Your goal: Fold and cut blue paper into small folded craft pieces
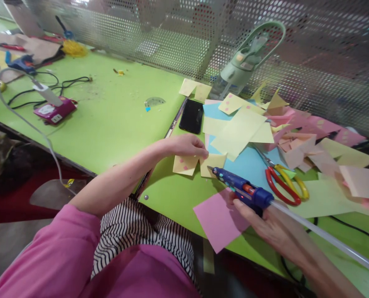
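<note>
My left hand (pixel 186 145) rests on the green table (pixel 116 120), fingers curled down onto a small yellow paper square (pixel 184 165) with pink dots. A second yellow square (pixel 214 162) lies right beside it. My right hand (pixel 265 225) grips a blue glue gun (pixel 243 190) with a clear glue stick trailing from its back. The gun's nozzle points left at the second yellow square. A pink paper square (pixel 218 219) lies under the gun at the table's front edge.
Red and yellow scissors (pixel 285 184) lie right of the gun. A heap of coloured paper sheets (pixel 243 128), a black phone (pixel 192 116) and a pale green bottle (pixel 243 62) sit behind. A perforated metal screen (pixel 172 29) backs the table. Cables and another glue gun (pixel 20 63) lie far left.
</note>
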Action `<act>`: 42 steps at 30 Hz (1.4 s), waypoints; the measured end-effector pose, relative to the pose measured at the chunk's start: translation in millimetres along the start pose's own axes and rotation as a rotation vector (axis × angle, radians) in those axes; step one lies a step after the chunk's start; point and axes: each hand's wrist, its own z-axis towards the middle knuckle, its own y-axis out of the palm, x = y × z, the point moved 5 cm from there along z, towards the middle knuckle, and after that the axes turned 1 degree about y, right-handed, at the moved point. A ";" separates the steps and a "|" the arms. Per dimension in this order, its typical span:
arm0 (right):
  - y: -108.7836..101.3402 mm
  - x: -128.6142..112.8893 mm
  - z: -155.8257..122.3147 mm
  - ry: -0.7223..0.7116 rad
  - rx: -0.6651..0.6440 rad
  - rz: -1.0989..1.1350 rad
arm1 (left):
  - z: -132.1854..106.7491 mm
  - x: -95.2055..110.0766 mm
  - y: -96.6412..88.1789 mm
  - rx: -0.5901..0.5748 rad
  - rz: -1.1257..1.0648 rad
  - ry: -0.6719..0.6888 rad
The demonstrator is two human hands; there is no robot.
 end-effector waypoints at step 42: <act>11.9 15.5 -0.6 0.130 -0.041 0.017 | -2.9 1.0 1.6 0.002 -0.033 -0.039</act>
